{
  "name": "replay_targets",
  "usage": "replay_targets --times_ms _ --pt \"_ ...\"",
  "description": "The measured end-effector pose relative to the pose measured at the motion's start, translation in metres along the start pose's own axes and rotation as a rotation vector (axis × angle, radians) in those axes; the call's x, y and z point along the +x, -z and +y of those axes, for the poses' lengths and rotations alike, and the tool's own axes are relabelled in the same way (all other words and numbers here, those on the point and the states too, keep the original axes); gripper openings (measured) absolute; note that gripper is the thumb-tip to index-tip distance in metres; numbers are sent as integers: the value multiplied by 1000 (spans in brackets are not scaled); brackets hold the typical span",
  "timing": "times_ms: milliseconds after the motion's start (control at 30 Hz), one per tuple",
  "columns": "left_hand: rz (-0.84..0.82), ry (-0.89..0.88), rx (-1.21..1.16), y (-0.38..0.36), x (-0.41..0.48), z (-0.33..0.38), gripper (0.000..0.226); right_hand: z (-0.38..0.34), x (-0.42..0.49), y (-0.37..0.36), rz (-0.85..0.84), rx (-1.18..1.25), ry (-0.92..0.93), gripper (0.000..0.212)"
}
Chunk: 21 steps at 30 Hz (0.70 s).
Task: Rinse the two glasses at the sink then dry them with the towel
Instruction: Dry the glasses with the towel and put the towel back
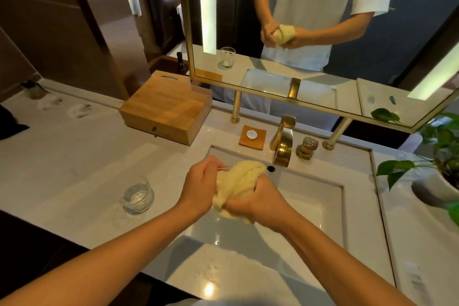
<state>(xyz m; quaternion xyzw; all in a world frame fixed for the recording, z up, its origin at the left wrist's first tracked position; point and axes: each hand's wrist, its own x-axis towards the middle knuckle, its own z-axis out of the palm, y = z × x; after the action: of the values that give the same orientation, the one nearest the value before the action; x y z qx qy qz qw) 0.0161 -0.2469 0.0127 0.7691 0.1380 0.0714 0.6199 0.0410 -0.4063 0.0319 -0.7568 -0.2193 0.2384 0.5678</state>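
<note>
Over the sink basin [310, 196], my left hand [198, 189] grips a clear glass [223, 169]; only a sliver of its rim shows beside my fingers. A pale yellow towel [236, 184] is bunched around and into that glass, and my right hand [258, 202] grips the towel from the right. The other glass [137, 195] stands upright on the white counter [74, 156], left of the basin and apart from both hands.
A gold faucet [283, 141] and handle [308, 148] stand behind the basin, with a small soap dish [252, 136] to their left. A wooden box [165, 107] sits at the back left. A potted plant [437, 169] fills the right edge. The mirror [310, 32] hangs above.
</note>
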Motion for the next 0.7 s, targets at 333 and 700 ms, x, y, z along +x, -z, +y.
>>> replay_targets --times_ms 333,700 --pt "-256 584 -96 7 -1 16 37 -9 2 18 -88 -7 -14 39" --pt "-30 -541 231 10 -4 -4 30 3 4 -8 -45 1031 -281 37"
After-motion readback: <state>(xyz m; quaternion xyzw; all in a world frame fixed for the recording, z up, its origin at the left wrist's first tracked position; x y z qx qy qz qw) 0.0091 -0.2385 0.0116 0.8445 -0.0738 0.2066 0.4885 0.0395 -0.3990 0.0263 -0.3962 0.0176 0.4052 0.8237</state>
